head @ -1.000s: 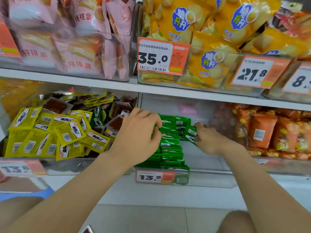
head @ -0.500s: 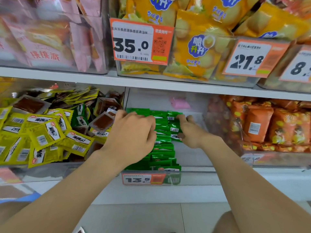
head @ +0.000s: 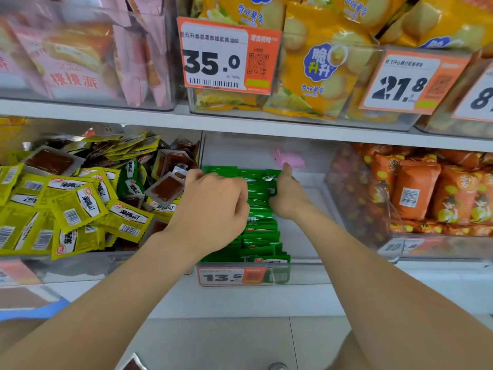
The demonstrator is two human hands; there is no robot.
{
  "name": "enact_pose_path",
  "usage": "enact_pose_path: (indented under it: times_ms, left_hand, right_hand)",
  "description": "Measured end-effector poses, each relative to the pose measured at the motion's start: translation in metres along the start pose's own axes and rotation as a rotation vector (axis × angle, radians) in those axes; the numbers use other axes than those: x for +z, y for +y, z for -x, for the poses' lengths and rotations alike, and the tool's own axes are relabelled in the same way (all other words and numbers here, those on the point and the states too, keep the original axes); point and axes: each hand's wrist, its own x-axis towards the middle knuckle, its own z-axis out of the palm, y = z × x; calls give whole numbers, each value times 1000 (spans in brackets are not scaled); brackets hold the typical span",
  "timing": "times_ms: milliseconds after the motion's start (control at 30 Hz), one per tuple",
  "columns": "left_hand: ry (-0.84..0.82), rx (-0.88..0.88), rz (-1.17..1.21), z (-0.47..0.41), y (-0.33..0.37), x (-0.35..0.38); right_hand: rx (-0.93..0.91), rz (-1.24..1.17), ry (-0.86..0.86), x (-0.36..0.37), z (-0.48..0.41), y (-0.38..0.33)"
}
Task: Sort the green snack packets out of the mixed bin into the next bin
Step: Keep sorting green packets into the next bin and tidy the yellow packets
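Pink clip (head: 288, 159), perhaps, behind green packets (head: 260, 231)

The packet row (head: 262, 231) stands in the bin (head: 306, 263) right of the mixed bin (head: 80, 268)

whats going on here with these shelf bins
A person has both hands on a row of green packets in the middle bin on a shop shelf. The left hand curls over the row's left side; the right hand is against its right side, thumb up. The mixed bin to the left holds a green packet among yellow packets and brown packets.
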Motion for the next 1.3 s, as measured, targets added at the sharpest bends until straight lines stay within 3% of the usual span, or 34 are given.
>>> enact_pose_path:
  times_ms: [233, 367, 767, 867, 1000, 1067, 1167, 1300]
  left_hand:
    - [-29, 43, 47, 3, -6, -1]
    - [-43, 83, 100, 4, -9, -6]
    - [0, 185, 209, 20, -22, -13]
    - [81, 184, 233, 26, -23, -22]
    - [231, 73, 286, 35, -29, -44]
    - [278, -56, 262, 36, -43, -54]
    - [188, -239, 90, 39, -85, -66]
    - [-107, -304, -216, 45, -136, -74]
  right_hand:
    - [137, -12, 129, -14, 1, 4]
    - [178, -129, 95, -14, 3, 9]
    - [164, -16, 90, -20, 22, -1]
    - [50, 140, 201, -23, 31, -13]
    - [-344, -69, 345, -31, 67, -56]
    - [-453, -177, 311, -28, 91, -82]
    - [-581, -264, 205, -16, 121, -116]
    - [-700, -76, 122, 14, 130, -156]
